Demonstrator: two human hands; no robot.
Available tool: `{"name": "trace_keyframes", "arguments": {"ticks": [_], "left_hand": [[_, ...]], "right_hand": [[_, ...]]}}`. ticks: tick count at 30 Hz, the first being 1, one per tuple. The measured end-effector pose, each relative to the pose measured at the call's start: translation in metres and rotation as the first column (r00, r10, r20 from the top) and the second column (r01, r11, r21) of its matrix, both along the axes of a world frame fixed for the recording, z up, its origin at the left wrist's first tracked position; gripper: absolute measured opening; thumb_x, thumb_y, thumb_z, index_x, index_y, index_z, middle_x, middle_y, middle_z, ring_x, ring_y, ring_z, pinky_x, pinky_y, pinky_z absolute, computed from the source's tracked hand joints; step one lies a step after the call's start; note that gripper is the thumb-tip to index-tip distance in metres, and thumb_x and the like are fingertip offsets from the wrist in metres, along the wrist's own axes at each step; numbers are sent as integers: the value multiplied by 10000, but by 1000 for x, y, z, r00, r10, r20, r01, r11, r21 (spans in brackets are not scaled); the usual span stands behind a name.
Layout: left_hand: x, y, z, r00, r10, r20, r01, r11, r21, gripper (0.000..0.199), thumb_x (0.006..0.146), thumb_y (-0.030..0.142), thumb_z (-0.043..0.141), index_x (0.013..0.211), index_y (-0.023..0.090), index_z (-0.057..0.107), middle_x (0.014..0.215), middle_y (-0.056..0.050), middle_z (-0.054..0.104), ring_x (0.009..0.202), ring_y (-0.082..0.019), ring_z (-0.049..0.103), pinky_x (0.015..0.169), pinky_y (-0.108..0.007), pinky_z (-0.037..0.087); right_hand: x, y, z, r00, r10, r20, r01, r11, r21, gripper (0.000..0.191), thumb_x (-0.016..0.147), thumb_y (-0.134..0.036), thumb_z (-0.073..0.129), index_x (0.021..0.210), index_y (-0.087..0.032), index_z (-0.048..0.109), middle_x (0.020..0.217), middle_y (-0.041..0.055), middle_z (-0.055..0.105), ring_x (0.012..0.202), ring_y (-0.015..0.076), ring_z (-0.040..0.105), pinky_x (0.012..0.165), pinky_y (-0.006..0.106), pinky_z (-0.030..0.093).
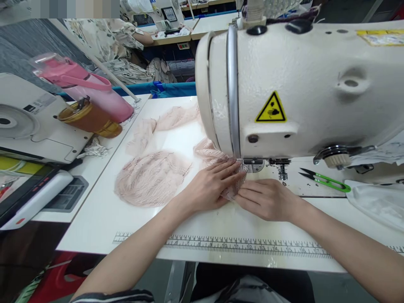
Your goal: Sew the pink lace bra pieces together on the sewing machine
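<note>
Head view: pale pink lace fabric [210, 150] bunched at the lower front of a white sewing machine head [299, 88], part of it running under both hands beside the metal plate [255, 165]. More pale pink material lies on the white worktop [97, 219] to the left: a rounded, gathered heap [150, 180] nearest the person, and a thin, curving strip [176, 118] beyond it. Whether these join the bunched part, cannot tell. Left hand [210, 185] lies palm down on the lace, fingers extended and close together, tips near the plate; its grip is loose, pressing rather than closed. Right hand [267, 198] meets the lace from the other side, fingers bent at its edge; thumb hidden, so cannot tell if that grip is clenched on the cloth. Green-handled snips [328, 181] to the right, blades toward the machine, handle end touching white cloth [375, 202]. Printed ruler scale [221, 246] along the near edge, partly under the forearms. To the far left, a pink bottle [94, 90] leans behind an amber cup [91, 118], near a second white machine [30, 120]. Across the way, a person in patterned clothing [104, 42], forearm at another worktop.
</note>
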State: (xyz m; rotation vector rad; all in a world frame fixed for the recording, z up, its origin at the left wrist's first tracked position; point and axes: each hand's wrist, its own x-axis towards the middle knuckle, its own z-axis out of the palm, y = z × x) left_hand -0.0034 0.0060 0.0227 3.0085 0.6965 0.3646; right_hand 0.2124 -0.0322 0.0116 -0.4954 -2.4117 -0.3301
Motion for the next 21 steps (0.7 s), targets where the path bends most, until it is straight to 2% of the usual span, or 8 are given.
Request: {"name": "trace_keyframes", "arguments": {"ticks": [7,14,21], "left_hand": [[3,-2,-2,999,42,-26,-41,999,26,507,873,284,490,1356,132,510,1374,-130,544,1311,-279,481,1070,-485,430],[7,-4,-4,995,85,-48,-84,996,38,517,897,379,504,1361,150,515,1361,-130,555,1289,-298,497,1069,-488,421],[9,-6,-6,993,115,-36,-114,992,47,493,894,352,491,1349,164,528,1357,-124,558,1283,-294,498,1057,-476,424]], "right_hand": [[5,-2,-7,995,-85,49,88,995,-49,181,878,-45,537,813,-158,663,721,-15,664,763,121,584,682,242,514],[10,-4,-9,974,-185,133,202,970,-132,278,950,-104,427,863,-202,672,757,15,670,856,134,588,689,231,492],[13,-2,-7,967,-215,140,230,967,-105,266,927,-66,436,875,-202,659,815,9,680,911,135,603,738,240,499]]}}
